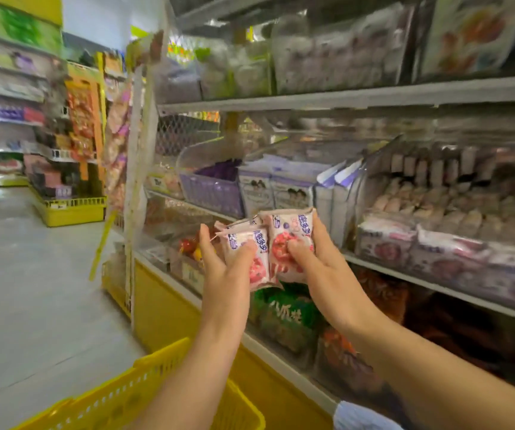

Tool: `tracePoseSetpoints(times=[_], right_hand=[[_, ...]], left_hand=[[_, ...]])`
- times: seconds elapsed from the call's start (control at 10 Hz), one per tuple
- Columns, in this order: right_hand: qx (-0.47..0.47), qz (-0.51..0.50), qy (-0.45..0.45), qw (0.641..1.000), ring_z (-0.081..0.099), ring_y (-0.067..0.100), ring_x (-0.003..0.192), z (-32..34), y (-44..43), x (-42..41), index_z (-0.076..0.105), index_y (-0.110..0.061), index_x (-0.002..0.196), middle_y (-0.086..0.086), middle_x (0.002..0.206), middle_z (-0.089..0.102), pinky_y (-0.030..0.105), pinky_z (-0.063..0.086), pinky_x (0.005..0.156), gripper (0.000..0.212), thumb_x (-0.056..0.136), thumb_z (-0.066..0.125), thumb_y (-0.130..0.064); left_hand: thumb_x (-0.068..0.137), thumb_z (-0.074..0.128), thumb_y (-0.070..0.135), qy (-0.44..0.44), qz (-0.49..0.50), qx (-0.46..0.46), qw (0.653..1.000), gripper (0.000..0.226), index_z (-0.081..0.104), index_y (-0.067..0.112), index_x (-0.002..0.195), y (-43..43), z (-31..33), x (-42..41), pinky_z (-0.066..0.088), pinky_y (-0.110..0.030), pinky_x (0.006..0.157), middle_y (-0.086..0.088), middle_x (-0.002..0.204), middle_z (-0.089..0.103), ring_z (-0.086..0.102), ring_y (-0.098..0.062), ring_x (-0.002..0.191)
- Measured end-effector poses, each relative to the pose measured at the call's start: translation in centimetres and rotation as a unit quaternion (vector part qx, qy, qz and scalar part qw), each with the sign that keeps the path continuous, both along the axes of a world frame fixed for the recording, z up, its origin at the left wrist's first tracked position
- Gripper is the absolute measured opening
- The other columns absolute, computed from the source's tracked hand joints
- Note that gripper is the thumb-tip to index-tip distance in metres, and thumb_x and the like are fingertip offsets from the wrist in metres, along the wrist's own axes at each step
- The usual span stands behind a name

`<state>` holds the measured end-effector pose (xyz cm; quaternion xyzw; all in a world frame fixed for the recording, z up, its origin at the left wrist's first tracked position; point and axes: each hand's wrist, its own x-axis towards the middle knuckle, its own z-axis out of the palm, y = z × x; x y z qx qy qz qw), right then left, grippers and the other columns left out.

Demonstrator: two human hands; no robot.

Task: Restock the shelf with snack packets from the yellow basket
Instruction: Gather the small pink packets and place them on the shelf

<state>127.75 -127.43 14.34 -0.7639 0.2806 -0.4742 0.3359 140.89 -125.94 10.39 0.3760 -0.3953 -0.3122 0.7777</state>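
- While the shelf [389, 99] fills the right side of the view in tiers, the row with matching pink packs behind a clear front lies just right of the hands.
- Below, at the bottom edge, sits the yellow basket [144, 395], well apart from the raised packets.
- Left hand [228, 268] pinches one snack packet [251, 252], thumb on its face and fingers behind.
- Right hand [318, 259] grips a second packet [284, 240] the same way; the two packets touch edge to edge between the hands.
- Judging by their puffed, crinkled film, the packets look light, soft and a bit slippery (contents likely crushable), so hold by the sealed edges or flat faces, gently.
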Motion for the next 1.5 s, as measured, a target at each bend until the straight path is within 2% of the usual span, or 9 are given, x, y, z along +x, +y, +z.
tracePoseSetpoints(times=[0.1,0.4,0.5,0.6,0.8,0.9,1.2,1.4,1.5], right_hand=[[-0.019,-0.022,0.015,0.999,0.039,-0.013,0.127,3.0,1.0,-3.2,0.011,-0.039,0.150,-0.029,0.142,0.041,0.007,0.035,0.101,0.059,0.101,0.043,-0.031],[-0.006,-0.098,0.009,0.995,0.068,0.009,0.097,12.1,1.3,-13.2,0.032,-0.028,0.146,-0.007,0.110,0.068,0.036,0.054,0.090,0.058,0.094,0.056,-0.015],[-0.077,-0.296,0.164,0.938,0.068,0.009,0.089,14.2,0.1,-16.8,0.025,-0.038,0.142,-0.006,0.116,0.059,0.031,0.055,0.080,0.064,0.090,0.061,-0.027],[-0.138,-0.470,0.415,0.766,0.060,0.031,0.102,16.0,-2.0,-19.8,0.020,-0.035,0.140,0.012,0.131,0.048,0.036,0.049,0.078,0.057,0.091,0.050,-0.036],[-0.057,-0.562,0.566,0.600,0.050,0.033,0.123,19.4,-7.4,-21.3,0.036,-0.018,0.142,0.015,0.141,0.045,0.043,0.048,0.097,0.053,0.091,0.051,-0.022],[-0.047,-0.581,0.560,0.589,0.035,0.039,0.135,20.2,-10.5,-21.7,0.022,-0.012,0.148,0.021,0.151,0.027,0.046,0.039,0.106,0.058,0.096,0.045,-0.023],[0.023,-0.400,0.641,0.654,0.053,0.031,0.120,21.5,-14.4,-24.7,0.049,-0.020,0.134,0.008,0.130,0.054,0.039,0.043,0.096,0.054,0.086,0.063,-0.041],[-0.064,-0.365,0.574,0.730,0.061,0.018,0.105,20.8,-16.3,-25.9,0.059,-0.020,0.119,0.003,0.119,0.064,0.026,0.048,0.089,0.034,0.086,0.067,-0.021],[-0.048,-0.365,0.593,0.716,0.049,0.022,0.124,21.1,-16.5,-26.3,0.040,-0.019,0.139,0.000,0.140,0.047,0.035,0.041,0.105,0.069,0.080,0.075,-0.031]], left_hand=[[0.061,0.066,0.062,-0.049,-0.029,-0.041,0.998,0.093,0.016,0.060,0.140,-0.1,2.7,-2.9,0.047,-0.042,0.101,0.015,0.147,0.039,0.054,-0.008,0.123],[0.074,0.067,0.047,-0.086,-0.155,-0.068,0.982,0.033,0.050,0.045,0.103,-3.2,10.2,-8.6,0.057,-0.046,0.080,-0.001,0.107,0.071,0.072,-0.020,0.090],[0.072,0.066,0.053,-0.076,-0.150,-0.061,0.984,0.031,0.051,0.048,0.099,-4.5,11.3,-9.4,0.056,-0.045,0.081,0.003,0.103,0.072,0.072,-0.016,0.088],[0.086,0.066,0.039,-0.051,-0.175,-0.072,0.981,0.018,0.052,0.045,0.096,-5.8,12.1,-10.1,0.055,-0.037,0.072,0.004,0.097,0.073,0.073,-0.016,0.086],[0.089,0.064,0.033,-0.065,-0.210,-0.085,0.972,0.024,0.048,0.036,0.106,-7.7,13.2,-10.5,0.057,-0.033,0.070,-0.002,0.103,0.071,0.073,-0.020,0.088],[0.089,0.064,0.033,-0.077,-0.223,-0.099,0.967,0.026,0.047,0.032,0.109,-9.0,13.4,-10.0,0.056,-0.026,0.066,-0.005,0.103,0.070,0.072,-0.019,0.087],[0.063,0.071,0.049,-0.051,-0.275,-0.132,0.951,0.051,0.051,0.036,0.108,-10.8,13.5,-9.2,0.057,-0.027,0.062,-0.003,0.097,0.073,0.073,-0.023,0.085],[0.068,0.069,0.044,-0.055,-0.304,-0.162,0.937,0.045,0.053,0.034,0.108,-10.9,14.0,-9.9,0.057,-0.027,0.063,0.002,0.096,0.073,0.073,-0.022,0.086],[0.071,0.066,0.041,-0.072,-0.310,-0.167,0.933,0.046,0.050,0.030,0.112,-10.7,14.3,-10.3,0.057,-0.025,0.062,0.002,0.095,0.073,0.073,-0.021,0.084]])
